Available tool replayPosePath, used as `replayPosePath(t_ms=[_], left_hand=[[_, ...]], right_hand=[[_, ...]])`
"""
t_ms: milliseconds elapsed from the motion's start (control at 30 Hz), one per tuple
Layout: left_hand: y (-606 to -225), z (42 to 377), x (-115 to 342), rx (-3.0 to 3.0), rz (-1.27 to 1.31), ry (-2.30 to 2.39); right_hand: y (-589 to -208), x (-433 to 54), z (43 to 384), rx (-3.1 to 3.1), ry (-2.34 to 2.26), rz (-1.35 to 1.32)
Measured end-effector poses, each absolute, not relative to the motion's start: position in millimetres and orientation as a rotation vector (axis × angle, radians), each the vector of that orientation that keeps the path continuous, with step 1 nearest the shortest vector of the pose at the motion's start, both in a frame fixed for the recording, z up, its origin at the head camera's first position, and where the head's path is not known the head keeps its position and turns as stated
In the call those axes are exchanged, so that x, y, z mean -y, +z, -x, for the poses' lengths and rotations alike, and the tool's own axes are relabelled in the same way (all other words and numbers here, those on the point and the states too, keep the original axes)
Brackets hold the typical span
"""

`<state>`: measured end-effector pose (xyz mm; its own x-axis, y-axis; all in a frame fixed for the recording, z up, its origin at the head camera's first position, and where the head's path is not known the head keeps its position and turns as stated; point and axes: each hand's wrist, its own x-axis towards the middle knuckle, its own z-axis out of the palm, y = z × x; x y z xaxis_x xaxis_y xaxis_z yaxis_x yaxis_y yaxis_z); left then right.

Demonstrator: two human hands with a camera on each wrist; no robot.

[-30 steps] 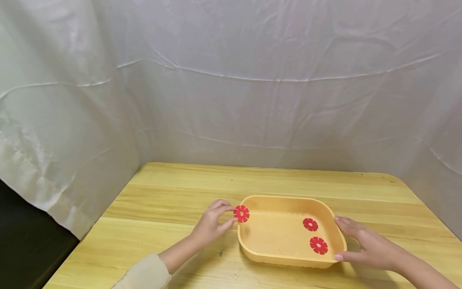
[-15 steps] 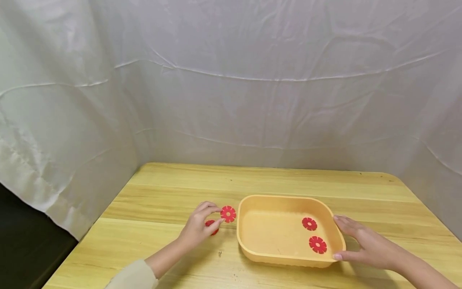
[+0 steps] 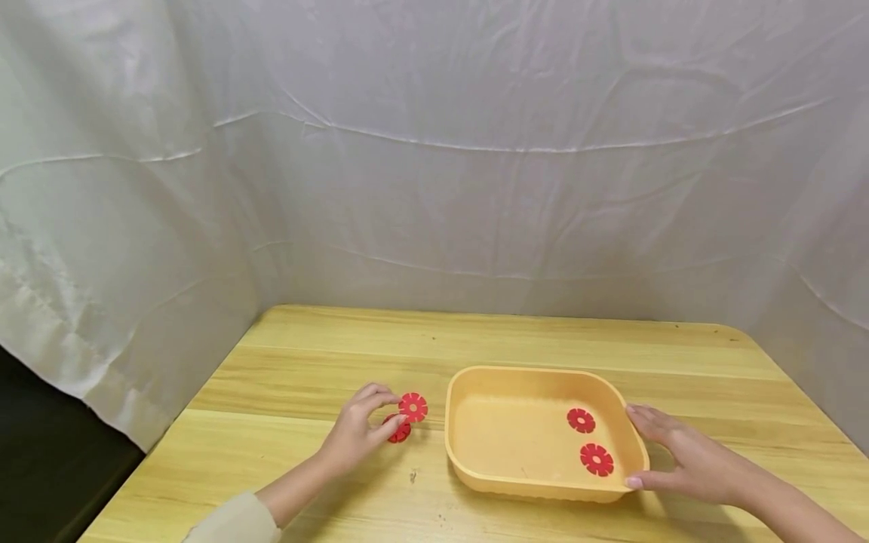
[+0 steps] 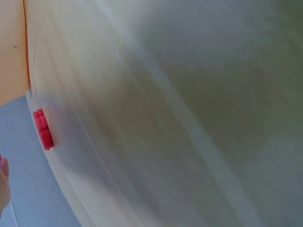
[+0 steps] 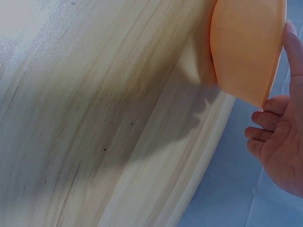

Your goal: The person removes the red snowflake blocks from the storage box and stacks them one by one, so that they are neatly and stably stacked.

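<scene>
In the head view my left hand (image 3: 356, 426) pinches a red flower-shaped plastic disc (image 3: 413, 407), notched round its edge, between thumb and index finger. Under it, partly hidden by the thumb, more red disc (image 3: 400, 431) lies on the table; I cannot tell how many pieces. The left wrist view shows red discs (image 4: 43, 129) edge-on, beside the tray's wall. My right hand (image 3: 689, 456) holds the right end of an orange-yellow tray (image 3: 536, 486), thumb and index finger at its rim. Two red discs, one farther back (image 3: 581, 421) and one nearer (image 3: 597, 459), lie flat inside the tray's right side.
The light wooden table (image 3: 326, 339) has rounded far corners. A pale cloth (image 3: 475, 188) hangs behind it and at both sides. Something dark (image 3: 61, 452) lies beyond the table's left edge. The tray's left rim stands a short way right of my left hand.
My left hand has moved left from the tray's left rim with the disc, exposing red disc on the table, then come over it. My right hand and the tray stay in place.
</scene>
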<state>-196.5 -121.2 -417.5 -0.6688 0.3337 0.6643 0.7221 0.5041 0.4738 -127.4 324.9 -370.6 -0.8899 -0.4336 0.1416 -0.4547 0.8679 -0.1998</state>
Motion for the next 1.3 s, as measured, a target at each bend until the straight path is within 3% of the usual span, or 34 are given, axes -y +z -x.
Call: replayPosePath(t_ms=[1300], left_hand=[[-440, 189, 146, 2.527, 0.688, -1.056]], right_hand=[[-371, -324, 128, 2.937, 0.333, -0.709]])
